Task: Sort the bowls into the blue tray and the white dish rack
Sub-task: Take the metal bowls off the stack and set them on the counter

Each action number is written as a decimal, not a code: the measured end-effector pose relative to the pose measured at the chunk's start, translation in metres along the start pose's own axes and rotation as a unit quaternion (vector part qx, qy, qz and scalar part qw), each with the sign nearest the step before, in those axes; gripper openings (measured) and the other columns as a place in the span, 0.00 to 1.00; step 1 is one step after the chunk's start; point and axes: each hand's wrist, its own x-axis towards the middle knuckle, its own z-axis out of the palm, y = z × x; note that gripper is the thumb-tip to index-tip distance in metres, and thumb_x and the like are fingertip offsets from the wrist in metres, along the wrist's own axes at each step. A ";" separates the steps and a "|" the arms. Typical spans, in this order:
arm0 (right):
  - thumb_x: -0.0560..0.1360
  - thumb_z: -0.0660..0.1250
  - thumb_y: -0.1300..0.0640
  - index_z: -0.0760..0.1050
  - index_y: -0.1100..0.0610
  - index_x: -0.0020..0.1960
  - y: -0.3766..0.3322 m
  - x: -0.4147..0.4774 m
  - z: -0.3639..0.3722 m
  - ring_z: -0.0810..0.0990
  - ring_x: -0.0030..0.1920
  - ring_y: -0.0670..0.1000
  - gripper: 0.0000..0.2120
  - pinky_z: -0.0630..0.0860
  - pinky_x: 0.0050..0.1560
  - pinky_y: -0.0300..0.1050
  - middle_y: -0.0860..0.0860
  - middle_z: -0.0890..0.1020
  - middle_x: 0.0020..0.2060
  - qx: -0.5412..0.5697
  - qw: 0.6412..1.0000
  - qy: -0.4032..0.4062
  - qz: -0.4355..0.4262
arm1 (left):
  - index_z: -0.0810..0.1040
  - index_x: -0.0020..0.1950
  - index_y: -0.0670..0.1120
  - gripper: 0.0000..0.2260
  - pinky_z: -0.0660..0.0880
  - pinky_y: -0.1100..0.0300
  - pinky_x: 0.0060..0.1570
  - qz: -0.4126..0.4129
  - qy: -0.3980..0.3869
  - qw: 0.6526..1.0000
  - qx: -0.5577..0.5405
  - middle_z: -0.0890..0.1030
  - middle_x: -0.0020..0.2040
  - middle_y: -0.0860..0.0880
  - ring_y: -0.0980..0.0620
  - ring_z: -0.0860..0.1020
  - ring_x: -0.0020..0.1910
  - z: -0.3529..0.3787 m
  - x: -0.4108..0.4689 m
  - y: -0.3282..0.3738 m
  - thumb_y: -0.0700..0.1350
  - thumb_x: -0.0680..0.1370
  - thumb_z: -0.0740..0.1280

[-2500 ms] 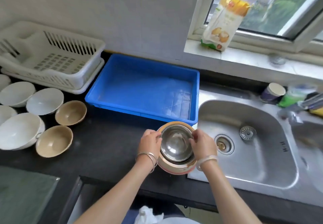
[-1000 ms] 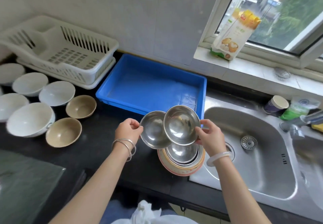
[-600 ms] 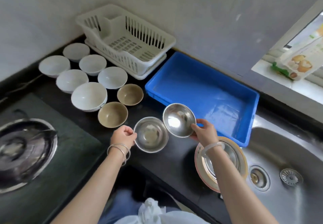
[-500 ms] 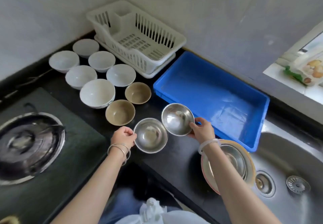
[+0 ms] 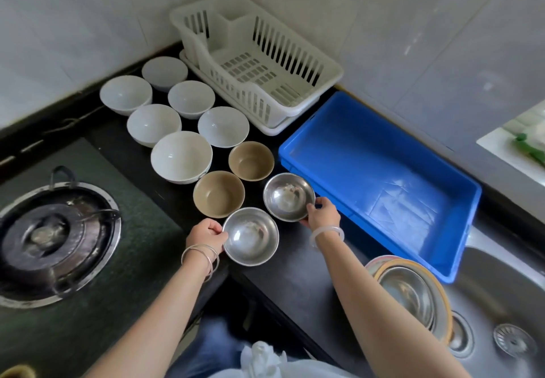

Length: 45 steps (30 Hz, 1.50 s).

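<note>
Seen from the head camera, the left hand (image 5: 206,234) is reaching forward, its fingers clamping the left rim of the near steel bowl (image 5: 250,236), which is sitting just in front of a brown bowl (image 5: 218,194). The right hand (image 5: 323,218) is pinching the right rim of the far steel bowl (image 5: 289,196), just beside the blue tray (image 5: 383,165). The two steel bowls are nearly touching; whether they are resting on the table (image 5: 295,271) is unclear. The white dish rack (image 5: 256,62) is standing behind, against the wall. Bare table is running under the right forearm.
</note>
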 end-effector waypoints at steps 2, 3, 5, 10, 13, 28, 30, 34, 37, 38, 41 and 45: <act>0.77 0.62 0.61 0.72 0.57 0.58 0.001 0.002 0.004 0.77 0.34 0.46 0.09 0.81 0.39 0.44 0.46 0.73 0.38 0.009 1.000 -0.005 0.005 | 0.73 0.33 0.47 0.08 0.79 0.42 0.49 -0.001 0.005 1.000 0.008 0.78 0.31 0.45 0.44 0.77 0.35 0.000 0.001 0.000 0.36 0.68 0.67; 0.77 0.62 0.61 0.72 0.57 0.58 0.002 0.003 0.005 0.77 0.35 0.46 0.10 0.81 0.39 0.44 0.45 0.73 0.38 0.011 1.000 -0.008 0.006 | 0.73 0.34 0.48 0.08 0.79 0.43 0.48 -0.002 0.008 1.000 0.009 0.78 0.31 0.45 0.43 0.77 0.35 0.000 0.001 -0.001 0.36 0.68 0.67; 0.77 0.63 0.61 0.72 0.57 0.59 0.004 0.004 0.008 0.78 0.35 0.46 0.11 0.81 0.38 0.42 0.45 0.74 0.38 0.016 1.000 -0.014 0.007 | 0.73 0.34 0.48 0.08 0.80 0.44 0.48 -0.002 0.015 1.000 0.006 0.79 0.32 0.46 0.43 0.78 0.35 0.000 0.000 -0.001 0.36 0.68 0.67; 0.78 0.63 0.60 0.72 0.57 0.60 0.008 0.003 0.010 0.78 0.37 0.46 0.11 0.79 0.33 0.38 0.49 0.76 0.42 0.027 0.999 -0.026 0.011 | 0.77 0.39 0.49 0.07 0.80 0.46 0.50 0.002 0.013 1.000 0.012 0.83 0.39 0.46 0.43 0.82 0.43 0.002 0.000 -0.003 0.37 0.69 0.67; 0.78 0.63 0.60 0.72 0.57 0.61 0.007 0.001 0.010 0.80 0.44 0.50 0.12 0.80 0.33 0.38 0.53 0.77 0.50 0.043 0.998 -0.041 0.021 | 0.78 0.40 0.49 0.07 0.79 0.47 0.51 0.008 0.022 1.000 0.010 0.82 0.40 0.46 0.43 0.82 0.45 0.002 0.000 -0.004 0.37 0.70 0.67; 0.79 0.61 0.57 0.70 0.56 0.65 0.008 -0.007 0.001 0.83 0.42 0.50 0.15 0.81 0.43 0.44 0.52 0.81 0.45 0.027 0.994 -0.101 0.026 | 0.81 0.50 0.44 0.08 0.79 0.49 0.52 0.063 0.056 0.996 0.037 0.84 0.48 0.45 0.43 0.82 0.46 0.002 -0.010 -0.002 0.38 0.72 0.67; 0.79 0.61 0.56 0.71 0.55 0.65 0.008 -0.012 -0.005 0.83 0.42 0.49 0.15 0.81 0.43 0.43 0.49 0.80 0.43 0.021 0.995 -0.095 0.013 | 0.80 0.53 0.44 0.10 0.77 0.51 0.55 0.074 0.057 0.994 0.052 0.84 0.51 0.45 0.43 0.81 0.49 0.000 -0.012 0.000 0.39 0.73 0.65; 0.78 0.60 0.55 0.71 0.53 0.64 0.010 -0.027 -0.027 0.82 0.44 0.48 0.15 0.81 0.47 0.44 0.50 0.80 0.51 -0.014 0.997 -0.067 -0.040 | 0.77 0.60 0.44 0.14 0.72 0.58 0.55 0.111 0.056 0.986 0.115 0.81 0.59 0.46 0.46 0.78 0.58 -0.003 -0.020 0.009 0.40 0.76 0.63; 0.78 0.60 0.55 0.74 0.53 0.59 0.015 -0.039 -0.053 0.82 0.41 0.45 0.11 0.80 0.46 0.43 0.50 0.81 0.50 -0.026 0.994 -0.040 -0.093 | 0.77 0.61 0.44 0.14 0.71 0.57 0.57 0.144 0.060 0.978 0.140 0.81 0.60 0.47 0.46 0.77 0.59 0.001 -0.029 0.019 0.40 0.76 0.62; 0.78 0.60 0.56 0.76 0.53 0.56 0.017 -0.043 -0.063 0.82 0.41 0.45 0.09 0.80 0.47 0.44 0.50 0.82 0.48 -0.022 0.994 -0.030 -0.104 | 0.77 0.60 0.44 0.14 0.71 0.57 0.57 0.155 0.058 0.976 0.145 0.81 0.59 0.47 0.46 0.78 0.59 0.005 -0.032 0.023 0.40 0.76 0.62; 0.77 0.61 0.58 0.76 0.50 0.48 0.030 -0.053 -0.101 0.83 0.43 0.52 0.06 0.78 0.53 0.52 0.51 0.83 0.43 -0.032 0.992 0.027 -0.121 | 0.79 0.58 0.45 0.12 0.71 0.60 0.56 0.190 0.022 0.971 0.144 0.82 0.57 0.47 0.48 0.79 0.56 0.029 -0.047 0.036 0.40 0.76 0.63; 0.75 0.64 0.58 0.79 0.53 0.49 0.069 -0.066 -0.155 0.82 0.44 0.57 0.06 0.74 0.45 0.46 0.54 0.84 0.43 -0.105 0.977 0.151 -0.111 | 0.78 0.58 0.45 0.12 0.71 0.64 0.49 0.237 -0.085 0.954 0.165 0.83 0.55 0.48 0.53 0.79 0.48 0.084 -0.075 0.046 0.41 0.76 0.64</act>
